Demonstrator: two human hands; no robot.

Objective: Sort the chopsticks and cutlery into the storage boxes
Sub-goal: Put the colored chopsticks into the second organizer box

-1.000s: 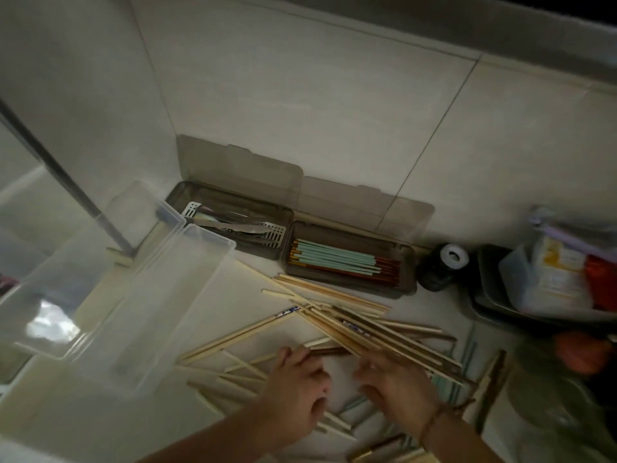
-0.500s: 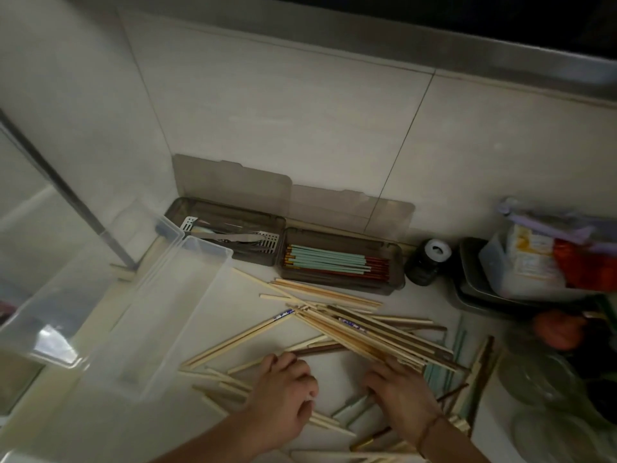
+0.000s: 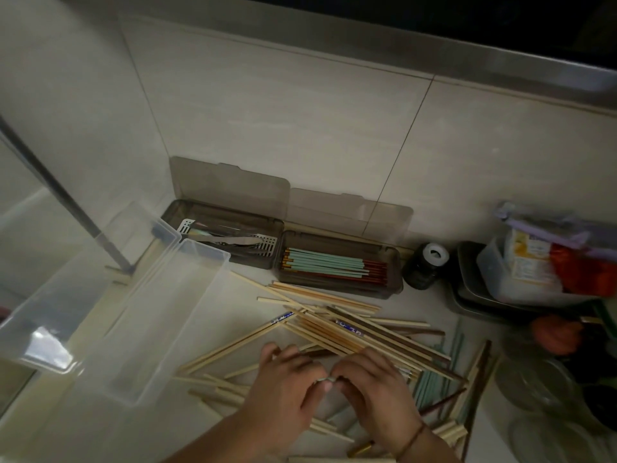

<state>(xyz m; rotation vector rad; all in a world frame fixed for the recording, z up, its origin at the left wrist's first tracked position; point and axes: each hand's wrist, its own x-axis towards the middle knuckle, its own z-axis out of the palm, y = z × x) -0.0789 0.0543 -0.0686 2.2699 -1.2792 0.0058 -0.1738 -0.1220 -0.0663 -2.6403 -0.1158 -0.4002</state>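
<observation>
A loose pile of wooden chopsticks [image 3: 334, 325] lies on the counter, with several teal chopsticks [image 3: 430, 384] at its right side. My left hand [image 3: 287, 385] and my right hand [image 3: 370, 390] meet over the near part of the pile. Their curled fingertips pinch a small pale green end between them, which looks like a teal chopstick; the rest of it is hidden under my hands. Against the wall stand two open grey storage boxes. The left box [image 3: 187, 212] holds metal cutlery, and the right box [image 3: 394, 262] holds teal and red chopsticks.
Two clear plastic bins [image 3: 160, 315] [image 3: 66, 295] sit at the left beside a slanted metal pole [image 3: 66, 195]. A dark jar [image 3: 424, 265], a tray [image 3: 467, 295] of packets and glass lids [image 3: 541, 389] crowd the right side.
Both hands have moved toward each other and now touch at the fingertips over the pile. The view has shifted slightly.
</observation>
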